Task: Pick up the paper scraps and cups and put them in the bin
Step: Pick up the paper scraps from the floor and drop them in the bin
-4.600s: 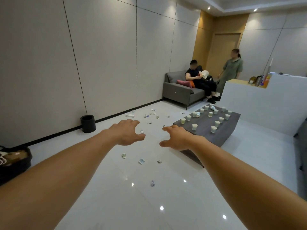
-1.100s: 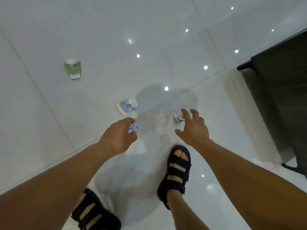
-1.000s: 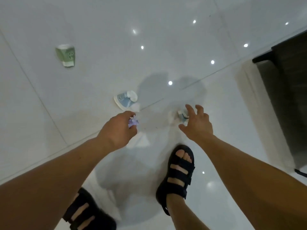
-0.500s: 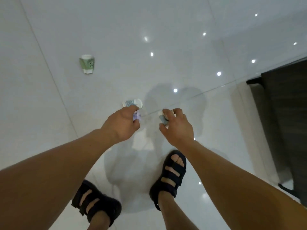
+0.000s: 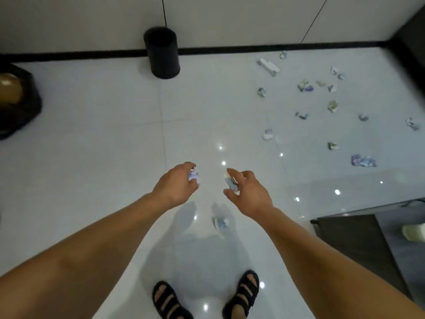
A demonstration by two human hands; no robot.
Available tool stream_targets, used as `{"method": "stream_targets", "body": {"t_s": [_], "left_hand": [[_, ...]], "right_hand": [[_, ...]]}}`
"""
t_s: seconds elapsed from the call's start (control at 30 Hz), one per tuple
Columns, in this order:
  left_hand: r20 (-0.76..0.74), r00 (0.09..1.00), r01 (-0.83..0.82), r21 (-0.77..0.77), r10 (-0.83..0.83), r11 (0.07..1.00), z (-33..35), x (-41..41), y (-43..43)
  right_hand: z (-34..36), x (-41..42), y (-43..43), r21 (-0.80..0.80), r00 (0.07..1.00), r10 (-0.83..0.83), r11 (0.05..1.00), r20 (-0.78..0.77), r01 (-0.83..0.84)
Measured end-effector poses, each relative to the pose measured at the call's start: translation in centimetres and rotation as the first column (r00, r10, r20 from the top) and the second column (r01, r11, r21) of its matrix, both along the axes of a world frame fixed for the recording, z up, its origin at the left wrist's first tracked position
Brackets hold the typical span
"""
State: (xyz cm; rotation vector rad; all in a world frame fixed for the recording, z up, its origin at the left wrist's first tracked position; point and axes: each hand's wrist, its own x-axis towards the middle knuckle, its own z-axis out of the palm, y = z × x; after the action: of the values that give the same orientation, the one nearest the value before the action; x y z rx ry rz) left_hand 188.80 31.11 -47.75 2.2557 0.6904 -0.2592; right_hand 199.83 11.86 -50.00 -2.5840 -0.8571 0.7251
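My left hand (image 5: pixel 177 186) pinches a crumpled purple paper scrap (image 5: pixel 193 176) above the white floor. In my right hand (image 5: pixel 249 192) sits a blue-and-white paper scrap (image 5: pixel 230 182), held between thumb and fingers. A black cylindrical bin (image 5: pixel 161 52) stands upright against the far wall, well ahead of both hands. Another blue scrap (image 5: pixel 220 222) lies on the floor just below my hands. Several more scraps (image 5: pixel 332 106) are scattered over the tiles at the right. One pale cup (image 5: pixel 414 231) lies on the dark low table (image 5: pixel 358 240) at the right edge.
A black bag (image 5: pixel 16 100) with something brown inside sits at the left by the wall. A dark piece of furniture (image 5: pixel 411 26) fills the top right corner. My sandalled feet (image 5: pixel 241 293) stand at the bottom of the view.
The view has lifted from the floor at my feet to the bin and wall. Both hands have come up, each with its scrap; the right hand took hold of the blue-and-white scrap.
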Motion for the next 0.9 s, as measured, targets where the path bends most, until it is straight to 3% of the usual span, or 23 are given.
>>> {"method": "stream_targets", "body": {"t_s": [0.17, 0.3, 0.63, 0.9], "left_hand": [[0.053, 0.996, -0.078, 0.053, 0.075, 0.996, 10.7, -3.2, 7.4], [0.036, 0.997, -0.073, 0.071, 0.071, 0.995, 15.2, -3.2, 11.8], [0.033, 0.991, -0.135, 0.109, 0.133, 0.985, 21.5, 3.5, 21.8], [0.026, 0.984, -0.177, 0.14, 0.175, 0.974, 22.0, 10.2, 31.5]], "right_hand": [[10.4, -0.8, 7.2, 0.023, 0.997, 0.059, 0.998, 0.056, -0.06], [14.7, -0.1, 12.0, 0.034, 0.991, 0.11, 0.993, 0.078, -0.113], [19.6, 8.1, 24.2, 0.055, 0.984, 0.166, 0.984, 0.056, -0.169], [21.4, 15.6, 34.6, 0.023, 0.965, 0.239, 0.97, 0.105, -0.242]]}}
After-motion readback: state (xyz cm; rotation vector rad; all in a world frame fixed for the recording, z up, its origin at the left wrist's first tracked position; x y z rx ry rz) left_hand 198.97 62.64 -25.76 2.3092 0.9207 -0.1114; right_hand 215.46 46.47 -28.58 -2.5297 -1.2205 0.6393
